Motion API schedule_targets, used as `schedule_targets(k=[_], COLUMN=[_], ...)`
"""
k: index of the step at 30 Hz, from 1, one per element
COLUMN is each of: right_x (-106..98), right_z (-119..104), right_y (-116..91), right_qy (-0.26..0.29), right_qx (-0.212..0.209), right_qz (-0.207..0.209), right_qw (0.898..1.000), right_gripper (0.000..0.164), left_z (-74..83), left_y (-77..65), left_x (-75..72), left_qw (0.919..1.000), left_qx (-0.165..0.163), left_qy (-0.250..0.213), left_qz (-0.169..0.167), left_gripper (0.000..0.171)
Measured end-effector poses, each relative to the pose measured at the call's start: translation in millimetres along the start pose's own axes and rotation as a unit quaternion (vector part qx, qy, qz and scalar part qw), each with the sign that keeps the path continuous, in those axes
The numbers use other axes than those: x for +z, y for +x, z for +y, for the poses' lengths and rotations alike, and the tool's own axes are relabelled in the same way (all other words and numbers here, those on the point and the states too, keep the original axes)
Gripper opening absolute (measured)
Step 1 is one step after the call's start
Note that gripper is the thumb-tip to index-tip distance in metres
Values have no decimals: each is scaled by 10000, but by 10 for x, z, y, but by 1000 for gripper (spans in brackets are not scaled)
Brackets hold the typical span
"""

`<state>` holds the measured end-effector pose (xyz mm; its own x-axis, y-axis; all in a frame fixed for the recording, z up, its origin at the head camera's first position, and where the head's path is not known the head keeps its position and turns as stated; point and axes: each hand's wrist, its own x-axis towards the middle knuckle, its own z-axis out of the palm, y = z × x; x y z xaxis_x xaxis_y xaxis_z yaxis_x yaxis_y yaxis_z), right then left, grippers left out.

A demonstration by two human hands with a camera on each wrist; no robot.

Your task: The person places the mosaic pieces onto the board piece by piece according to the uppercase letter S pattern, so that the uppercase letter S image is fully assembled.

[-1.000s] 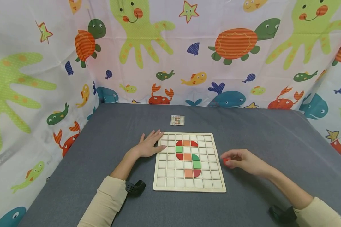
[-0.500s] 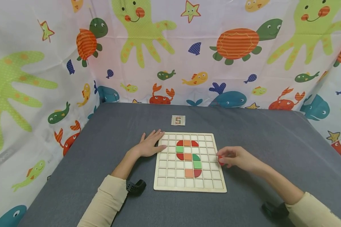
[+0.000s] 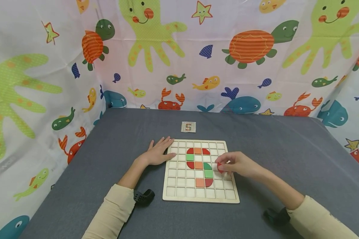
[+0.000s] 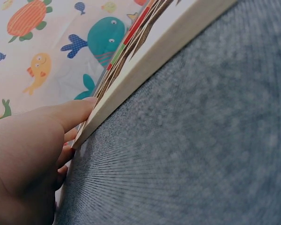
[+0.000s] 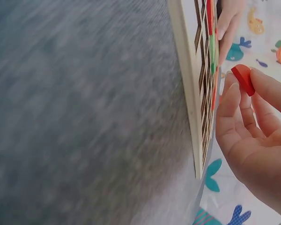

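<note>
A pale wooden grid board (image 3: 176, 192) lies on the grey table, with red, orange and green tiles (image 3: 208, 174) set in an S shape in its cells. My left hand (image 3: 156, 154) rests with spread fingers on the board's upper left corner; in the left wrist view its thumb (image 4: 79, 112) lies along the edge. My right hand (image 3: 242, 164) pinches a red quarter-round tile (image 5: 243, 78) between thumb and fingertips. It hangs over the right part of the board, just right of the green tiles.
A small card (image 3: 188, 127) with an S pattern on a grid lies behind the board. Beyond the table (image 3: 131, 126) hangs a curtain (image 3: 179, 49) printed with sea animals. Black straps (image 3: 143, 197) circle both wrists.
My right hand has carried the red tile leftward, from beside the board's right edge to over its right columns. My left hand has stayed on the corner.
</note>
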<state>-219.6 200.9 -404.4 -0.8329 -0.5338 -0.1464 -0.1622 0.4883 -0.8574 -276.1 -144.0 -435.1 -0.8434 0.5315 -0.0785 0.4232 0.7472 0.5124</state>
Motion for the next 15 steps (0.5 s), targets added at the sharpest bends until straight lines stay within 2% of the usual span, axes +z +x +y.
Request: schedule_targets(k=[15], right_x=[222], right_z=[-157], right_y=[177], right_qy=[28], right_qx=[-356], right_qz=[-310], right_qw=[9989], right_gripper=[21], left_z=[18], left_y=[-6], left_x=[-6], left_qw=[10000], left_qx=[-21], left_qy=[-12], left_qz=[18], left_gripper=[69])
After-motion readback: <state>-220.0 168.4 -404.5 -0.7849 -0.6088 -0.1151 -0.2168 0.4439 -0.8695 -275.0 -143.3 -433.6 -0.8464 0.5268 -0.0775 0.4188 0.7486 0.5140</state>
